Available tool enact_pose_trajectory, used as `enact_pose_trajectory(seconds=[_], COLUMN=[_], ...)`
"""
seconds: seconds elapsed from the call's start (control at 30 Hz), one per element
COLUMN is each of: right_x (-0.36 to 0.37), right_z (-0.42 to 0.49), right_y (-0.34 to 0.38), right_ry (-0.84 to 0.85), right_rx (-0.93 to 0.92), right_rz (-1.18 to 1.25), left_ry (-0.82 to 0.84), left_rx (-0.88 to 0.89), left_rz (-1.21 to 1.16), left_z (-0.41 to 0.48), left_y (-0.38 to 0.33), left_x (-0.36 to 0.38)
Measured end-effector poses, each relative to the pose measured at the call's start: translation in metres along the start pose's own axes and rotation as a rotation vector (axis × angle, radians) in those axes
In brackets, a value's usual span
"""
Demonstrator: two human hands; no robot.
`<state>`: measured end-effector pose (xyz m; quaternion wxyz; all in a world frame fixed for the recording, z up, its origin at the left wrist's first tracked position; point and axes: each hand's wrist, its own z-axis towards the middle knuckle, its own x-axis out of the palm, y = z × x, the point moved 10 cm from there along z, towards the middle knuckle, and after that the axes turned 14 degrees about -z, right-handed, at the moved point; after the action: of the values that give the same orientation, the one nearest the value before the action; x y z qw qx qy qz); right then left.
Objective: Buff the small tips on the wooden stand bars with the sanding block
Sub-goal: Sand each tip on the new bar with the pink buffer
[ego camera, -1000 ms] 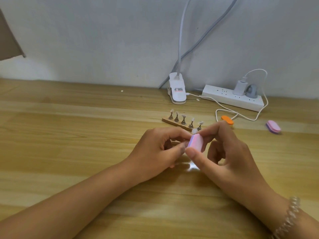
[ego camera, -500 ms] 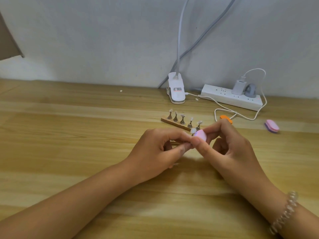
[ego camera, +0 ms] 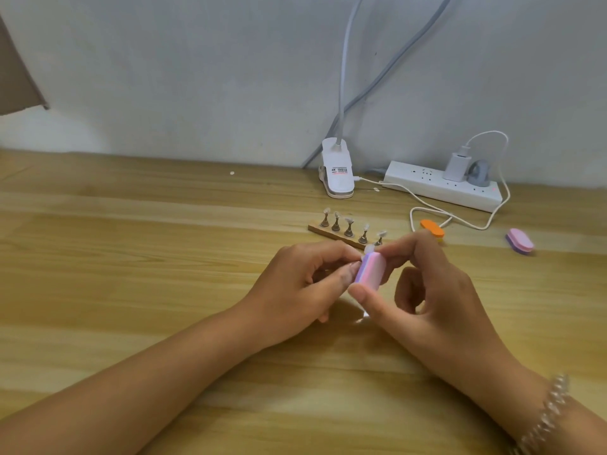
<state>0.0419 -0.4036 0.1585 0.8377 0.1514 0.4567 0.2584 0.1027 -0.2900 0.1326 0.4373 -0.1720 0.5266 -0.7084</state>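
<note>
My right hand [ego camera: 423,290] pinches a pink and purple sanding block [ego camera: 371,269] between thumb and fingers at the table's centre. My left hand [ego camera: 295,287] pinches a small clear tip [ego camera: 368,248] on its holder, pressed against the block's top end; the holder itself is hidden by my fingers. Just behind my hands lies a wooden stand bar [ego camera: 331,233] with several metal pegs, each carrying a clear tip. A second bar may lie under my left hand, but I cannot tell.
An orange sanding block [ego camera: 432,228] and another pink and purple block [ego camera: 520,241] lie to the right. At the back stand a white lamp clamp [ego camera: 338,175] and a power strip [ego camera: 443,187] with a charger and white cable [ego camera: 460,223].
The block has swung in my right hand: half a second ago only its end showed near the tip, now its long pink face shows again, as one second ago.
</note>
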Motion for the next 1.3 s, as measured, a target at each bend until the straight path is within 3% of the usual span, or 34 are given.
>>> enact_pose_trajectory(seconds=[0.17,0.37,0.5,0.67,0.8,0.97,1.3], right_x=[-0.007,0.002,-0.012,0.001,-0.009,0.002,-0.001], right_z=[0.004,0.000,0.004,-0.001,0.003,-0.002,-0.001], right_y=[-0.015,0.006,-0.015,0.010,-0.007,0.007,0.004], right_ry=[-0.031,0.030,-0.080,0.017,-0.068,-0.006,-0.008], right_rx=[0.112,-0.047,0.106,-0.079,0.038,-0.088,-0.061], right_rz=[0.071,0.011,0.076,-0.010,0.021,-0.080,0.001], left_ry=[-0.011,-0.020,-0.016,-0.038,-0.052,-0.062,-0.051], left_rx=[-0.013,-0.002,-0.007,-0.011,-0.005,0.014,0.018], left_rz=[-0.038,-0.029,-0.041,0.008,0.002,0.027,0.029], left_z=[-0.001,0.000,-0.001,-0.001,-0.002,-0.001,0.000], left_y=[0.001,-0.001,-0.002,-0.002,-0.004,-0.006,-0.006], left_x=[-0.001,-0.003,0.000,-0.004,-0.005,-0.008,-0.005])
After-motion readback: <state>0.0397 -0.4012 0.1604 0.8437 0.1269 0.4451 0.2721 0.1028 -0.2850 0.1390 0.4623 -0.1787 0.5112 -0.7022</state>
